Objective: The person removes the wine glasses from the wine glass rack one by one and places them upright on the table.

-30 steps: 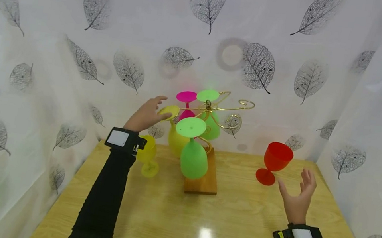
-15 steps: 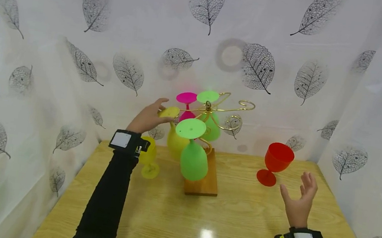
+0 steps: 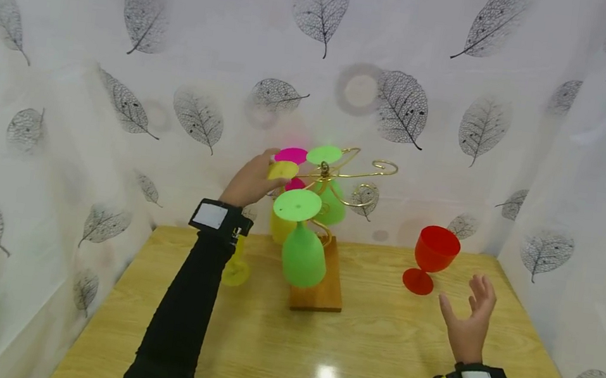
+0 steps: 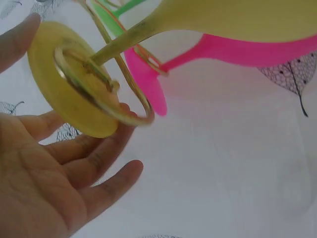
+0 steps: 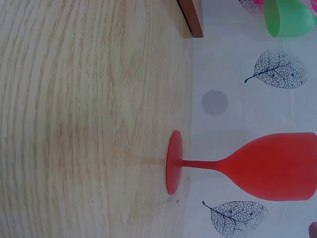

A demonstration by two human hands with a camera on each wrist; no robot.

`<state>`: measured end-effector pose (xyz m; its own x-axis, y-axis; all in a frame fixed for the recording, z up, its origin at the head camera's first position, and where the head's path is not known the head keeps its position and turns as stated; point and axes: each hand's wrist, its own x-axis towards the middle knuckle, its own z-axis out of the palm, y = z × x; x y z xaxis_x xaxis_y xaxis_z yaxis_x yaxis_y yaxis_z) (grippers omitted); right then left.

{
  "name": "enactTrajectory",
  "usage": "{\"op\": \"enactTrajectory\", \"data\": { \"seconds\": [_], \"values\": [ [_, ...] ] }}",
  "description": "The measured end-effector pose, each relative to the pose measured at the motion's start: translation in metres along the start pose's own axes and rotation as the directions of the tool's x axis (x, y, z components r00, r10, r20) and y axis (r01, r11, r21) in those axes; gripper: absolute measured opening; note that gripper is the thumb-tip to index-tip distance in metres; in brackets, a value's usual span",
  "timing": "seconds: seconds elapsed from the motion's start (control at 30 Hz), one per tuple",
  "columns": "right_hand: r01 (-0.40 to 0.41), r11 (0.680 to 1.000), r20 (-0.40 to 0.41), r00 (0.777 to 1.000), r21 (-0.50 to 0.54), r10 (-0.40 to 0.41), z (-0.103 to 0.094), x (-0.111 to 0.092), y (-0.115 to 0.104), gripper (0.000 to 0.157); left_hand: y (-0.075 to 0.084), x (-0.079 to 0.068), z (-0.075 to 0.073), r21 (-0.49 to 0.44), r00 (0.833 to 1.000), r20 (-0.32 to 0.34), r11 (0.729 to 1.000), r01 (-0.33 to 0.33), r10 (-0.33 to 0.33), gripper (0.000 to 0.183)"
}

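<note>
My left hand (image 3: 251, 179) holds the round foot of a yellow wine glass (image 3: 283, 171) hanging upside down on the gold wire rack (image 3: 359, 175). In the left wrist view, the thumb is at one edge of the yellow foot (image 4: 42, 74) and fingers are at the opposite edge. A gold hook (image 4: 74, 87) curls round the stem beneath the foot. My right hand (image 3: 469, 326) is held out over the table, fingers spread, with nothing in it. Just beyond it stands an upright red wine glass (image 3: 437, 248), seen side-on in the right wrist view.
A pink glass (image 3: 291, 155) and two green glasses, one in front (image 3: 304, 256) and one behind (image 3: 324, 155), hang upside down on the rack. Its wooden base (image 3: 332, 282) rests on the table (image 3: 385, 353). Another yellow glass (image 3: 236, 273) stands left, partly hidden by my left wrist.
My left hand has moved right with the yellow glass's foot, bringing it closer to the rack's centre and overlapping the pink foot. The right hand stays nearly still.
</note>
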<state>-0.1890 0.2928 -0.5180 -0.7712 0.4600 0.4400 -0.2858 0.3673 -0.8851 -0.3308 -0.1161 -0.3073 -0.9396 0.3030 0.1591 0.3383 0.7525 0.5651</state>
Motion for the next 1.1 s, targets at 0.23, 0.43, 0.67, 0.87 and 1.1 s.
{"op": "enactTrajectory", "data": {
  "seconds": [0.23, 0.43, 0.67, 0.87, 1.1],
  "values": [
    [0.002, 1.000, 0.011, 1.000, -0.015, -0.002, -0.001, -0.001, 0.000, 0.081, 0.007, -0.008, 0.004, 0.002, 0.998, 0.011, 0.998, -0.069, 0.069, 0.072],
    [-0.001, 1.000, 0.010, 1.000, -0.014, 0.001, 0.002, -0.002, 0.001, 0.081, 0.008, -0.024, -0.002, -0.011, 0.995, 0.000, 0.995, -0.098, 0.098, 0.070],
    [-0.027, 1.000, 0.031, 0.999, -0.007, 0.027, 0.007, -0.003, 0.000, 0.080, 0.006, -0.045, -0.009, -0.007, 0.993, -0.019, 0.994, -0.112, 0.112, 0.071],
    [-0.029, 0.999, 0.037, 0.999, -0.017, 0.029, 0.009, -0.004, -0.003, 0.079, 0.003, -0.066, -0.016, 0.010, 0.993, -0.049, 0.995, -0.104, 0.105, 0.071],
    [-0.041, 0.999, 0.043, 0.998, -0.028, 0.043, 0.011, -0.003, -0.007, 0.079, -0.004, -0.099, -0.020, 0.054, 0.988, -0.116, 0.994, -0.097, 0.103, 0.070]
  ]
}}
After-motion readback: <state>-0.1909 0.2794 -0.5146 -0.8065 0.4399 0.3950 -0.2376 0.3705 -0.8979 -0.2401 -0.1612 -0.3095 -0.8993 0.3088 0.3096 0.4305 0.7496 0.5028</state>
